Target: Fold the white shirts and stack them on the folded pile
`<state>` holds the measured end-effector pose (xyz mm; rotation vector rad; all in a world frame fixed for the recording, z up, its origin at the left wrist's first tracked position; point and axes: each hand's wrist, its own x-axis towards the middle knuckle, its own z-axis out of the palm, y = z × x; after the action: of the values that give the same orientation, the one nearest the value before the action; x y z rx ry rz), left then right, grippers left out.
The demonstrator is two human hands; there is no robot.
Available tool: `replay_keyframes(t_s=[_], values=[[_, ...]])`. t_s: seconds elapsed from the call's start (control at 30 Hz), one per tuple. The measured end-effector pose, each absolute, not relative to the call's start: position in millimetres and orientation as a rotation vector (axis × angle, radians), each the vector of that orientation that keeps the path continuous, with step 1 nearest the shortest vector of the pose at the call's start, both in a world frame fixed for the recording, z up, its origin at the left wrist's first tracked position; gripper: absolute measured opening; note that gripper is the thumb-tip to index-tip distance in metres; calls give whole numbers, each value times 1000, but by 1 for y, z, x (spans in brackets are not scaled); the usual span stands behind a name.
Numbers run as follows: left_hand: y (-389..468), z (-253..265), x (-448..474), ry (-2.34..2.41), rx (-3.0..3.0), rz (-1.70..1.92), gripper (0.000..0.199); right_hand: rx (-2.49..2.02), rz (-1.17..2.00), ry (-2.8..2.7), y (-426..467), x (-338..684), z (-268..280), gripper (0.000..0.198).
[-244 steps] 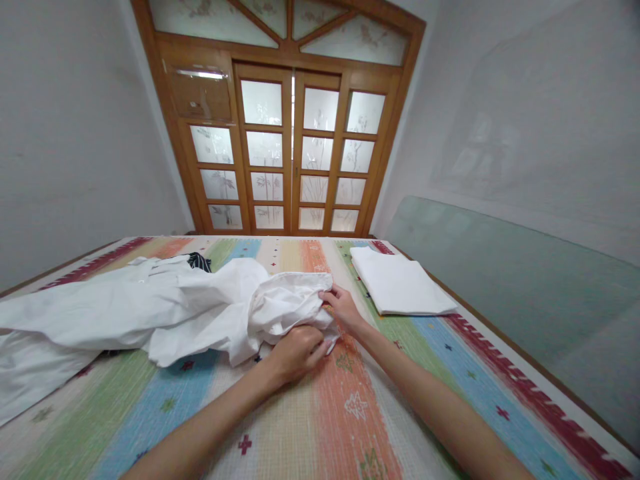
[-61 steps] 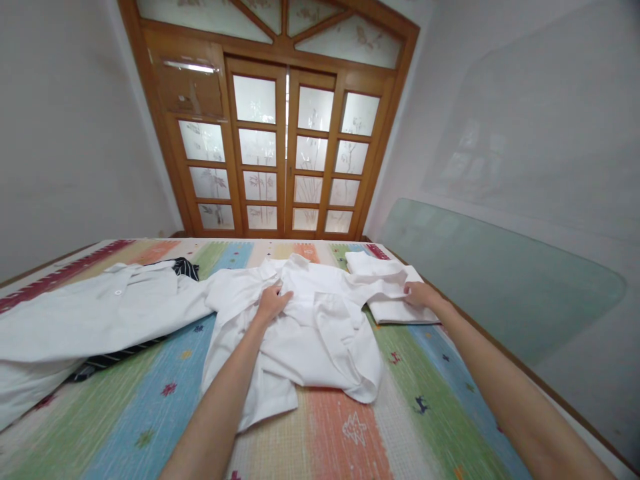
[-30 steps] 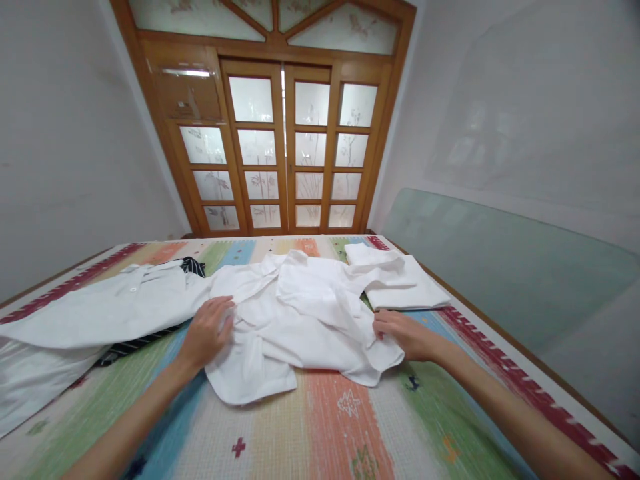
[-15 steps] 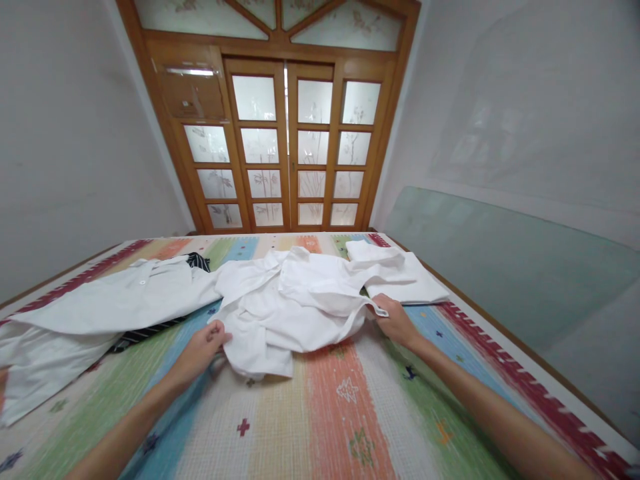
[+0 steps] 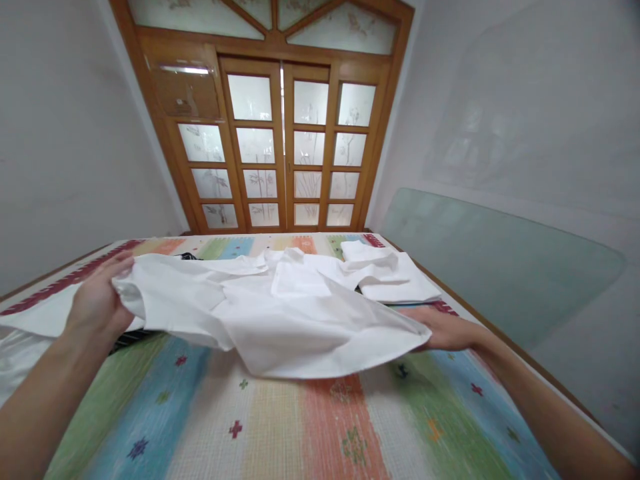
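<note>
A white shirt (image 5: 300,313) is stretched out between my two hands, its near edge lifted off the striped cover and its far part lying on it. My left hand (image 5: 103,297) grips a sleeve end at the left, fingers wrapped under and behind the cloth. At the right, my right hand (image 5: 437,328) pinches the shirt's lower corner; some of its fingers are hidden by the fabric. Behind the shirt on the right lies a folded white garment (image 5: 405,283). Another white garment (image 5: 30,333) is spread at the left, partly covered by my left arm, with black striped cloth (image 5: 133,339) beneath.
The colourful striped cover (image 5: 280,427) spreads over a flat bed-like surface. A pale green panel (image 5: 495,260) runs along the right wall. Wooden doors with glass panes (image 5: 285,147) stand beyond the far edge. A grey wall rises at the left.
My hands have moved apart, the left out to the left and up, the right outward and nearer. The crumpled shirt has been pulled wider and its near edge raised.
</note>
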<state>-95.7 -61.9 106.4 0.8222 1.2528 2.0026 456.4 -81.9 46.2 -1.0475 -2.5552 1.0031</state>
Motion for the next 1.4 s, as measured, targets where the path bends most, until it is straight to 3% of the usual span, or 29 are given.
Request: replay_keyframes(t_s=[0.13,0.23,0.37,0.43,0.57,0.7,0.8,0.97,1.17,1.4], values=[[-78,89,-76,1380,1086,1756,47,-872,1348,-2693,-94,448,47,68],[-84,57,-60,1473,1630,1341,70,-824,1395,-2636,-95,426,36,75],[-103,20,-43,1356,2274,382,97,-1244,805,-2517,-103,381,13,68],[-114,8,-41,1313,2410,176,103,-1365,565,-2439,-110,360,2,66],[-123,-9,-56,1567,2457,325,84,-1439,495,-2459,-122,338,-22,78],[-119,-27,-81,1800,2373,490,59,-1270,544,-2499,-126,337,-38,24],[-115,-38,-89,1825,2285,639,48,-1094,658,-2485,-125,341,-41,9],[-102,-46,-78,1699,2228,819,48,-1013,710,-2473,-110,348,-44,16],[-60,-52,-60,1766,2242,895,38,-1142,582,-2475,-64,353,-61,53],[-8,-47,-40,1965,2168,998,31,-1410,410,-2398,-2,332,-51,51]])
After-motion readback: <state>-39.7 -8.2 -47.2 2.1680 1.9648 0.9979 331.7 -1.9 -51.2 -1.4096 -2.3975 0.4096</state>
